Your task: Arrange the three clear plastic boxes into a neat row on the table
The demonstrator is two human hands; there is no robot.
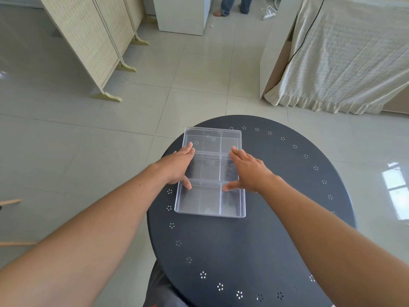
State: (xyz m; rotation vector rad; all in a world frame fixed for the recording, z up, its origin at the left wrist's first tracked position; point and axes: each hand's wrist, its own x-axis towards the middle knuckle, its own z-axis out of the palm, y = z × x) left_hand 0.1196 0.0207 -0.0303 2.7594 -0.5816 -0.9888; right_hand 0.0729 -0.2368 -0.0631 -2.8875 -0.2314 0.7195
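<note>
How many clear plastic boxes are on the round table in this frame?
3, touching in one row running away from the camera: far box, middle box between the left hand and right hand, and near box. None seems hidden.

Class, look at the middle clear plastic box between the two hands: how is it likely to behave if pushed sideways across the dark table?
The middle box looks empty and thin-walled, so probably light. Its flat base on the smooth table should slide, not tip. It appears to touch its neighbours, so may nudge them.
</note>
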